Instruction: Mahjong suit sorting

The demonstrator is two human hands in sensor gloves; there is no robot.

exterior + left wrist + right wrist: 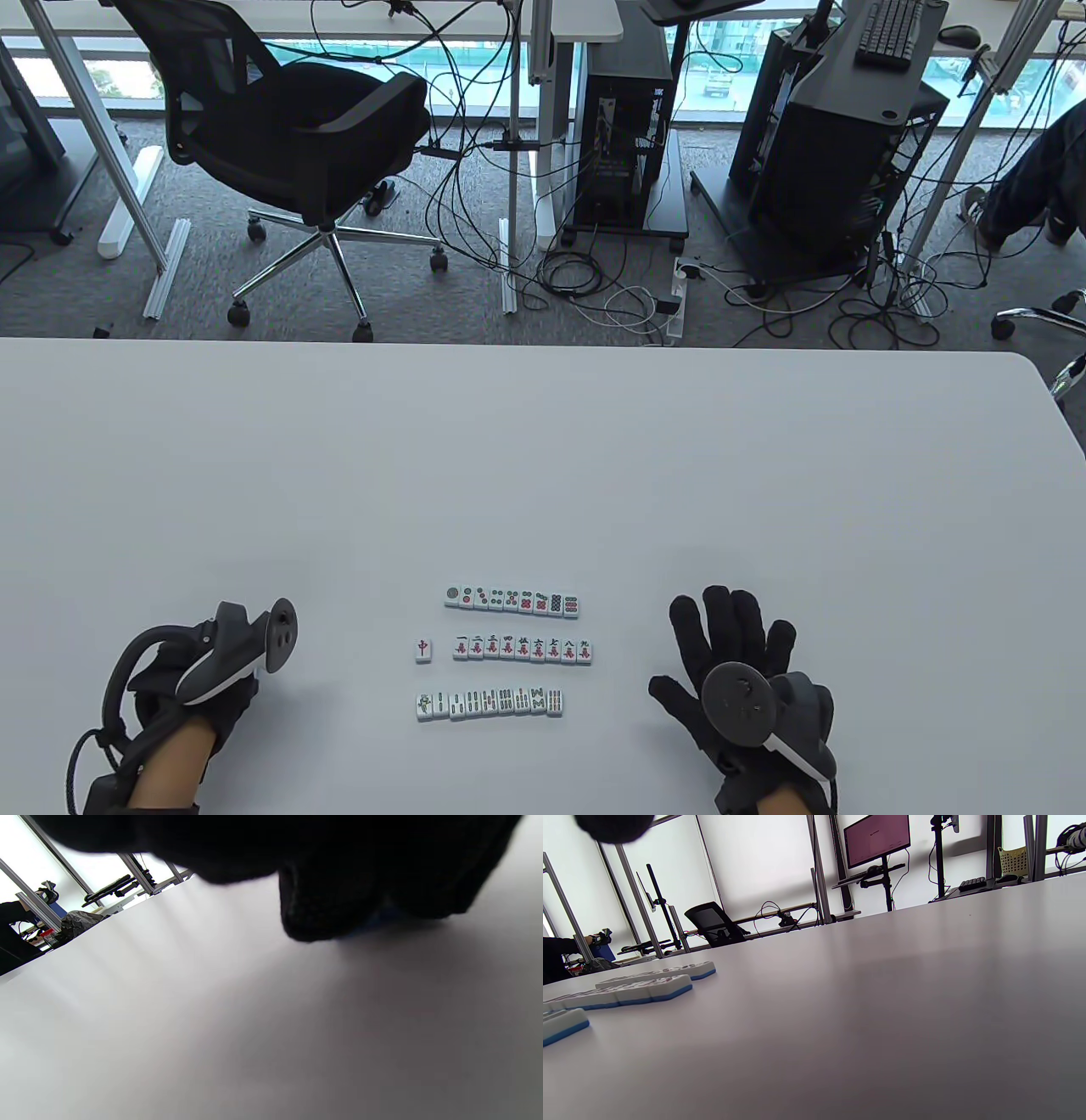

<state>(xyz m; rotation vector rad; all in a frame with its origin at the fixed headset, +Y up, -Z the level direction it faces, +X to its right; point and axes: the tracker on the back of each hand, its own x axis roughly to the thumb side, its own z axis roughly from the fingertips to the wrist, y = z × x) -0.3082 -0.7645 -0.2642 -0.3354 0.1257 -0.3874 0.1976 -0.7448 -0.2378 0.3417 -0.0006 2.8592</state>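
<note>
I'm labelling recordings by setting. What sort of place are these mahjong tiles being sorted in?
Probably an office or lab workspace. Beyond the white table stand a black swivel chair, computer towers with loose cables on grey carpet, and a monitor on a stand.

A black mesh office chair (297, 144) is standing beyond the white table (543, 441), beside tangled black cables (594, 280).

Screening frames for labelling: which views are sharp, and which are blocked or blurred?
Table view: sharp, tile rows legible. Left wrist view: dark blurred left hand fills the top, shadowing the table. Right wrist view: near tiles soft, background clearer.
</note>
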